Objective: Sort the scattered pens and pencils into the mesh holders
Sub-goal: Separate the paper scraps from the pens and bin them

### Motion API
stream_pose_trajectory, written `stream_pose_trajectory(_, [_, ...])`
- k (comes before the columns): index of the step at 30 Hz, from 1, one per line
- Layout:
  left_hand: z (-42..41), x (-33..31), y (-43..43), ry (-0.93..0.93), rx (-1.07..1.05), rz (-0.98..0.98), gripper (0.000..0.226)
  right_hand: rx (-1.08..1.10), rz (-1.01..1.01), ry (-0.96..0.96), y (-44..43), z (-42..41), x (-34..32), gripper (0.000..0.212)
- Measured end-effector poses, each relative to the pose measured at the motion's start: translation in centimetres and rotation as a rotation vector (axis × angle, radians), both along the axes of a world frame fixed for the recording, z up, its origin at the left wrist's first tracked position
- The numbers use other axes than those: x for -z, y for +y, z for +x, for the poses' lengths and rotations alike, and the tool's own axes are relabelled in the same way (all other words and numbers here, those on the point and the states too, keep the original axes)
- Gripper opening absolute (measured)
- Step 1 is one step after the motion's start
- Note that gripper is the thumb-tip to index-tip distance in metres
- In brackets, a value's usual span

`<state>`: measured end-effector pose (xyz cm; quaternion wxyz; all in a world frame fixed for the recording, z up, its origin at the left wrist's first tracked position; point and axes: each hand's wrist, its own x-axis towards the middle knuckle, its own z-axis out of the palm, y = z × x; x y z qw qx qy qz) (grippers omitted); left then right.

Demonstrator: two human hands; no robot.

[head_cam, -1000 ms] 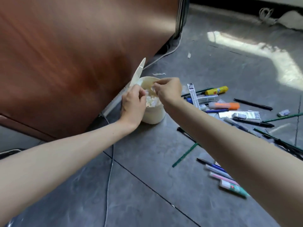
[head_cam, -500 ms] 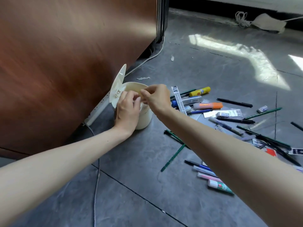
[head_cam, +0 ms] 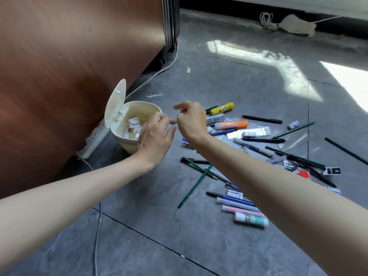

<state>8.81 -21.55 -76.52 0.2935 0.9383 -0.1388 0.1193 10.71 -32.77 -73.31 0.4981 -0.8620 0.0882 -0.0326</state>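
Starting with the left hand (head_cam: 155, 140): the fingers are loose and spread, gripping nothing. It sits right in front of the near-right rim of a small cream bin (head_cam: 125, 145), and I can't tell if it actually touches the rim. The right hand (head_cam: 191, 121) is just beside it, fingertips almost meeting the left index finger. Its fingers are curled in and the index finger sticks up a bit. Whether it's pinching some tiny scrap or nothing at all, I honestly can't tell.

The bin's flip lid (head_cam: 115, 104) stands open, and there are white paper scraps (head_cam: 133, 126) inside. The bin is on the grey tiled floor (head_cam: 229, 80), close against a reddish wooden cabinet (head_cam: 59, 76). A white power strip (head_cam: 95, 139) lies along the cabinet's foot.

The pens and pencils (head_cam: 262, 140) are all loose on the floor to the right of the hands:
- An orange highlighter (head_cam: 232, 124) and a yellow glue stick (head_cam: 222, 108) lie just past the right hand.
- A black pen (head_cam: 261, 119) lies further right.
- A green pencil (head_cam: 195, 186) lies below the right forearm.
- A blue pen (head_cam: 235, 199), a pink pen (head_cam: 243, 211) and a white-and-green tube (head_cam: 251, 219) lie side by side next to that forearm.

A coil of rope (head_cam: 266, 21) lies way back by the wall.
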Motion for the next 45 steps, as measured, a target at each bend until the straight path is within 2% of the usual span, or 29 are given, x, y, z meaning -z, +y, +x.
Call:
stream_pose_trajectory(3, [0.8, 0.4, -1.9, 0.021, 0.036, 0.096, 0.022, 0.017, -0.066, 0.044, -2.2, 0.6, 1.4, 0.039])
stream_pose_trajectory(5, [1.4, 0.9, -3.5, 0.074, 0.056, 0.245, 0.029, 0.029, -0.124, 0.102, -3.7, 1.0, 2.7, 0.039])
stream_pose_trajectory(10, [3.8, 3.0, -5.8, 0.272, 0.073, 1.008, 0.049, -0.079, -0.324, 0.2, -6.7, 1.5, 6.1, 0.05])
stream_pose_trajectory(13, [5.5, 3.5, -5.4, 0.319, 0.059, 1.342, 0.051, -0.147, -0.451, 0.157, -7.4, 2.3, 7.4, 0.052])
stream_pose_trajectory(16, [6.9, 3.8, -5.4, 0.361, 0.029, 1.553, 0.056, -0.217, -0.561, 0.069, -7.0, 4.3, 8.4, 0.056])
stream_pose_trajectory(18, [7.7, 4.7, -5.6, 0.443, 0.002, 1.613, 0.06, -0.288, -0.636, 0.054, -6.6, 6.0, 9.0, 0.058])
stream_pose_trajectory(21, [8.6, 8.2, -4.6, 0.602, -0.222, 1.691, 0.061, -0.364, -0.752, 0.047, -5.3, 8.5, 10.0, 0.059])
stream_pose_trajectory(23, [9.0, 9.5, -3.9, 0.653, -0.471, 1.623, 0.057, -0.425, -0.801, 0.077, -4.6, 9.7, 10.6, 0.056])
stream_pose_trajectory(24, [9.1, 9.9, -3.9, 0.705, -0.498, 1.614, 0.051, -0.461, -0.808, 0.102, -4.5, 10.3, 10.7, 0.052])
stream_pose_trajectory(26, [9.1, 9.4, -4.6, 0.778, -0.401, 1.537, 0.036, -0.465, -0.831, 0.125, -4.8, 11.2, 10.6, 0.042])
stream_pose_trajectory(29, [11.5, 7.8, -5.6, 0.705, -0.276, 1.366, 0.04, -0.358, -0.784, 0.158, -6.1, 12.1, 10.0, 0.035])
stream_pose_trajectory(31, [12.3, 6.7, -6.5, 0.633, -0.255, 1.167, 0.043, -0.321, -0.752, 0.165, -7.0, 12.3, 10.1, 0.032])
stream_pose_trajectory(33, [12.3, 7.4, -6.6, 0.581, -0.333, 0.923, 0.046, -0.325, -0.768, 0.111, -7.6, 12.4, 10.5, 0.031])
stream_pose_trajectory(35, [12.1, 8.9, -6.1, 0.581, -0.439, 0.714, 0.054, -0.373, -0.813, 0.092, -7.9, 13.0, 11.1, 0.038])
stream_pose_trajectory(38, [11.8, 10.2, -5.3, 0.601, -0.569, 0.481, 0.065, -0.429, -0.872, 0.225, -7.9, 13.9, 12.2, 0.063])
stream_pose_trajectory(42, [14.2, 10.9, -4.2, 0.713, -0.861, 0.143, 0.072, -0.309, -0.878, 0.37, -8.4, 15.2, 13.3, 0.083])
stream_pose_trajectory(45, [15.9, 11.6, -4.1, 0.696, -0.909, 0.091, 0.07, -0.252, -0.86, 0.525, -9.4, 17.1, 12.7, 0.111])
